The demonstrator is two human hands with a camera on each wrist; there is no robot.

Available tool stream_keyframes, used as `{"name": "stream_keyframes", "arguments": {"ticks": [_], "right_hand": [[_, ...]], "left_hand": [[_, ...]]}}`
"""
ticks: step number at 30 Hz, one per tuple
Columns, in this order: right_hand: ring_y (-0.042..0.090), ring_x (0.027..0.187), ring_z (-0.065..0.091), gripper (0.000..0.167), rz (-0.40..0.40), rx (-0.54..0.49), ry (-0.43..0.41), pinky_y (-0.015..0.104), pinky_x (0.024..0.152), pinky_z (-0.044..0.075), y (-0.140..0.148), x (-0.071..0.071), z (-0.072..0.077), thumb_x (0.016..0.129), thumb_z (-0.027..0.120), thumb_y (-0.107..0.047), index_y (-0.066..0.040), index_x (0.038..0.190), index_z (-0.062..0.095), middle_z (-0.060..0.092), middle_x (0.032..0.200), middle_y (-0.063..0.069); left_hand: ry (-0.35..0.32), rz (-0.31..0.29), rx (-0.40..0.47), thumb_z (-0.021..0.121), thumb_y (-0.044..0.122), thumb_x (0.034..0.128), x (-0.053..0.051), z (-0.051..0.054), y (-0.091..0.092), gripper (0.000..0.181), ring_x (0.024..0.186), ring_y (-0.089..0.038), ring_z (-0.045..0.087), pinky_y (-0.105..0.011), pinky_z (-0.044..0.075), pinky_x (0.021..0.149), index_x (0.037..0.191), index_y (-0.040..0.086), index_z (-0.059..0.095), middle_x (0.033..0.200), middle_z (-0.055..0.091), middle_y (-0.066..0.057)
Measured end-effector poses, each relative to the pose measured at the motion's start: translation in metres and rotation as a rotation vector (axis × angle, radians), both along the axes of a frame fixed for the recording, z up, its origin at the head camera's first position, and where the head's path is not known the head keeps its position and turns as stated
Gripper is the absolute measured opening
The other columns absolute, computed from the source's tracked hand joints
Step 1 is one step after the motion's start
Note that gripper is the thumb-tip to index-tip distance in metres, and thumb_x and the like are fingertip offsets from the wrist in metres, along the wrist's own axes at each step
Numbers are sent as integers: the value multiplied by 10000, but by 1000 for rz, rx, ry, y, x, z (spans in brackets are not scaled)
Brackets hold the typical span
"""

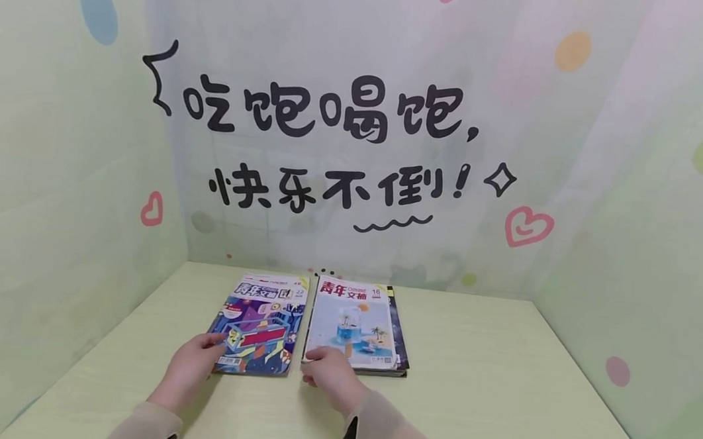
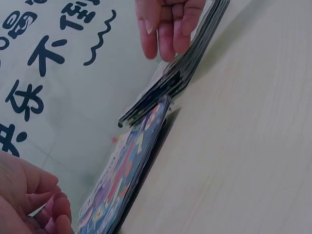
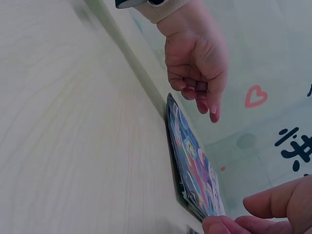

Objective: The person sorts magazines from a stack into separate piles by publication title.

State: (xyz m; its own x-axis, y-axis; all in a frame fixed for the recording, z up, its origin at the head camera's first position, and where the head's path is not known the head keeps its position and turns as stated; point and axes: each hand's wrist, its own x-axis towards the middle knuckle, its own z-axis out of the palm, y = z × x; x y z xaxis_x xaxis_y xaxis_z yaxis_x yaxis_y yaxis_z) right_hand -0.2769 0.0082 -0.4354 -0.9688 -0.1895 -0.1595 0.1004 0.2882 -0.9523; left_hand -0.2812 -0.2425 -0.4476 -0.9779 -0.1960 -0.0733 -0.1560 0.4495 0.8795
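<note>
Behind the magazine stack [image 1: 370,326] rises the lettered wall [image 1: 326,245], and beneath it spreads the pale table [image 1: 481,359]! The stack itself looks weighty, its loose layers apt to slide; best squared up and taken by opposite edges. Just left of it, the purple-covered magazine [image 1: 262,321] lies flat: lighter, I'd judge, bendy and glossy, wanting support along both long sides. Now the hands: the left hand [image 1: 191,367], farther left of the stack, has fingers loosely bent, apparently gripping nothing; the right hand [image 1: 334,374], at the stack's near-left corner, is relaxed, with nothing grasped!
</note>
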Motion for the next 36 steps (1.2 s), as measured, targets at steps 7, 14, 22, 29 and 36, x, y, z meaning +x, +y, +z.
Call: {"name": "stream_keyframes", "arguments": {"ticks": [7, 14, 22, 29, 36], "right_hand": [[207, 894, 593, 356, -18, 68, 80, 404, 813, 534, 41, -1, 1, 849, 646, -84, 28, 1186, 623, 604, 1083, 90], [240, 989, 584, 317, -175, 107, 147, 438, 859, 516, 78, -8, -1, 895, 623, -125, 22, 1176, 634, 626, 1132, 132], [281, 1053, 561, 303, -356, 53, 190, 443, 881, 508, 108, -11, -9, 913, 581, -100, 33, 1180, 632, 608, 1180, 180], [349, 1075, 556, 289, -456, 142, 285, 468, 901, 501, 120, -13, -26, 899, 601, -73, 67, 1147, 644, 604, 1152, 222], [445, 1169, 476, 377, -462, 192, 326, 553, 1017, 382, 123, -14, -47, 862, 636, -86, 118, 1178, 612, 531, 1204, 290]], "left_hand": [[13, -65, 10, 539, 210, 967, -2, 0, 48, 425, 845, -233, 553, -309, 503, 657, 1321, -25, 527, 1171, 577, -190], [71, -97, 0, 576, 179, 940, -4, -1, 94, 353, 915, -251, 588, -410, 523, 772, 1242, 0, 615, 1168, 621, -161], [120, -119, -14, 585, 140, 929, -10, -13, 127, 341, 1023, -267, 541, -468, 479, 921, 1235, -8, 621, 1179, 604, -163], [154, -93, -75, 553, 128, 943, -12, -22, 140, 446, 1153, -374, 498, -534, 426, 990, 1353, -41, 505, 1278, 515, -249], [120, -107, -87, 502, 91, 960, -13, -31, 148, 455, 1295, -456, 370, -569, 335, 1059, 1375, -86, 445, 1389, 418, -292]]}}
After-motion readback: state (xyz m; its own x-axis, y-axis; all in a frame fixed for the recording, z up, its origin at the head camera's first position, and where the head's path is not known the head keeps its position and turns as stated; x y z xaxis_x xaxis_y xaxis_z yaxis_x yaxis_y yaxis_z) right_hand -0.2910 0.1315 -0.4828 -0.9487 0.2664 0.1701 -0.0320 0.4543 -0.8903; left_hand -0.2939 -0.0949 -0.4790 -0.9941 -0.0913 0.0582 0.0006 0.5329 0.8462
